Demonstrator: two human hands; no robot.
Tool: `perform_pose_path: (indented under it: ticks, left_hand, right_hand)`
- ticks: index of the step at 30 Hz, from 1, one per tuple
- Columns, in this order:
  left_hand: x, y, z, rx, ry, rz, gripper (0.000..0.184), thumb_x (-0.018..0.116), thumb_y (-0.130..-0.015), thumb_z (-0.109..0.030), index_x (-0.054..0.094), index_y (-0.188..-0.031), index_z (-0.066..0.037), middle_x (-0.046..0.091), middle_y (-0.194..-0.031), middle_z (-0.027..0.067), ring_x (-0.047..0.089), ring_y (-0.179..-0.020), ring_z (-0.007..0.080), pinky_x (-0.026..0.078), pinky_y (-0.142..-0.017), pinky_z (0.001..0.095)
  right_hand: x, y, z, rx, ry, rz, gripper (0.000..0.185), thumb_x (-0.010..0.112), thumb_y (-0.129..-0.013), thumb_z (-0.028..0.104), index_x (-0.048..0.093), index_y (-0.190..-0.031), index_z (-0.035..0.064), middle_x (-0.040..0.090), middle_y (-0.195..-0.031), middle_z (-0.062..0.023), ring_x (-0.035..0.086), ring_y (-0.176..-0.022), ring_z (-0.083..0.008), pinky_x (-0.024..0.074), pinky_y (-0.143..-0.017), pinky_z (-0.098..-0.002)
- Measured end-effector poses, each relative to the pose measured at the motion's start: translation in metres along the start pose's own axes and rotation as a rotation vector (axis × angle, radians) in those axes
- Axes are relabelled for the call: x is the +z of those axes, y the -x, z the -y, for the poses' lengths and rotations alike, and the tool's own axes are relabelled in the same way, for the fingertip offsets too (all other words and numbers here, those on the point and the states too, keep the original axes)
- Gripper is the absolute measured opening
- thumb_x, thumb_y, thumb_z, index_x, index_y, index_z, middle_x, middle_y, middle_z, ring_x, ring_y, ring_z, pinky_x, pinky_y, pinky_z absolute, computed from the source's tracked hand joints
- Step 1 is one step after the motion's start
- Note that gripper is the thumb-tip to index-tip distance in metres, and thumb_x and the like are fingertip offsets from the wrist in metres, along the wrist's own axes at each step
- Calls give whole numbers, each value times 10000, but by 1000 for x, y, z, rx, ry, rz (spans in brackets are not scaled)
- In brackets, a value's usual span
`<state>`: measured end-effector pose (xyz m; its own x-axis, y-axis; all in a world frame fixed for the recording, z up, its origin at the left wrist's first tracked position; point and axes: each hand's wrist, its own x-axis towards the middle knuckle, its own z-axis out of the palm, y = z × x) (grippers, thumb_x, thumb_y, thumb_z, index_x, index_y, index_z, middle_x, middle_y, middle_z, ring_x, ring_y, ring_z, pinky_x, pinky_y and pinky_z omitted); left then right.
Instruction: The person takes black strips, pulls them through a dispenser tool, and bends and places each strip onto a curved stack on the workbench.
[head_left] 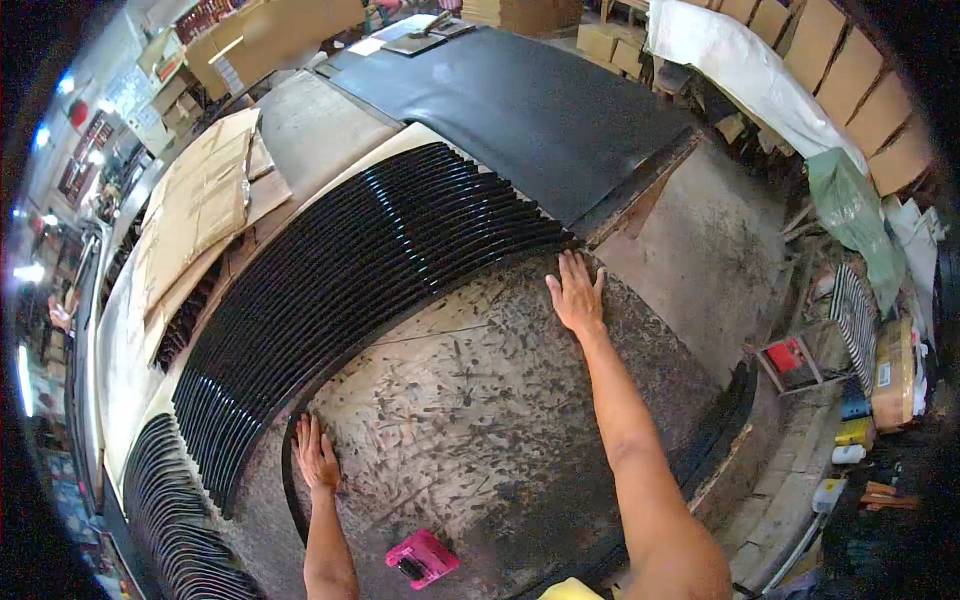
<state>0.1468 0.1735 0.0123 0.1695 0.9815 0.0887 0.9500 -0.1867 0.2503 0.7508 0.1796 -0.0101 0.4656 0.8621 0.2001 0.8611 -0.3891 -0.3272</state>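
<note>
Long, thin black strips (385,225) lie side by side in a broad sheet across the worn, stained tabletop (440,400). My right hand (577,297) rests with fingers stretched out at the right end of the nearest strip. Flat on the table, my left hand (316,458) has its fingers extended beside a loose, curved black strip (291,480) near the left end of the sheet. Neither hand is wrapped around anything. A pink object with a black part (424,557) lies between my forearms; its kind is unclear.
A second group of black strips (175,520) lies at lower left. Flattened cardboard (200,205) is stacked beyond the strips. A large dark sheet (500,110) covers the far table. To the right are a small stool with a red patch (788,354) and stacked cartons (850,90).
</note>
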Motion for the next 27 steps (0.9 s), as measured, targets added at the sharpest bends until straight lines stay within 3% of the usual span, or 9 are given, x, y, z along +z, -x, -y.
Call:
perform_pose_path:
  ticks: [5,8,9,12,13,17,27]
  left_hand:
    - [-3,0,-6,1,-10,3,471,429,-1039,-205,472,-1495,-94,381,-1597,120,301,-1497,336,184,-1220,527]
    - [-3,-1,-7,-9,2,17,486,437,-1031,-201,457,-1509,-111,379,-1598,119,308,-1493,335,179,-1220,525]
    - [-4,-1,-8,-18,7,27,492,440,-1028,-199,452,-1514,-117,378,-1599,120,311,-1492,335,178,-1220,525]
    - [-1,-1,-5,-27,-1,21,503,452,-1016,-187,453,-1515,-124,383,-1596,122,322,-1486,341,176,-1219,523]
    - [-2,-1,-7,-18,18,13,499,450,-1014,-188,462,-1508,-124,386,-1594,124,326,-1482,346,182,-1217,523]
    - [4,-1,3,11,20,1,489,437,-1019,-205,474,-1500,-122,394,-1591,122,330,-1481,344,196,-1211,536]
    - [3,-2,0,24,7,-4,494,446,-1023,-223,464,-1507,-127,396,-1590,120,335,-1478,344,203,-1208,535]
  right_hand:
    - [8,-13,-18,108,-109,-108,642,413,-1044,491,367,-1540,86,382,-1587,-130,335,-1474,-312,160,-1193,-625]
    - [5,-26,-26,233,-372,-125,690,414,-1031,547,345,-1555,104,385,-1584,-144,350,-1465,-325,146,-1189,-623]
    - [2,-30,-26,250,-471,-210,694,543,-995,476,346,-1539,93,449,-1537,-165,403,-1431,-344,230,-1176,-567]
    - [-6,-36,-30,279,-784,-369,749,597,-977,460,314,-1546,62,462,-1531,-158,454,-1386,-335,308,-1162,-493]
    - [-2,-39,-32,249,-859,-411,781,677,-936,366,299,-1542,52,504,-1499,-151,484,-1354,-330,354,-1132,-458]
    - [1,-36,-27,215,-791,-510,737,718,-859,214,361,-1478,34,584,-1422,-164,528,-1322,-365,385,-1104,-443]
    - [10,-42,-32,266,-695,-413,785,729,-853,282,341,-1490,39,629,-1357,-174,552,-1292,-366,358,-1112,-470]
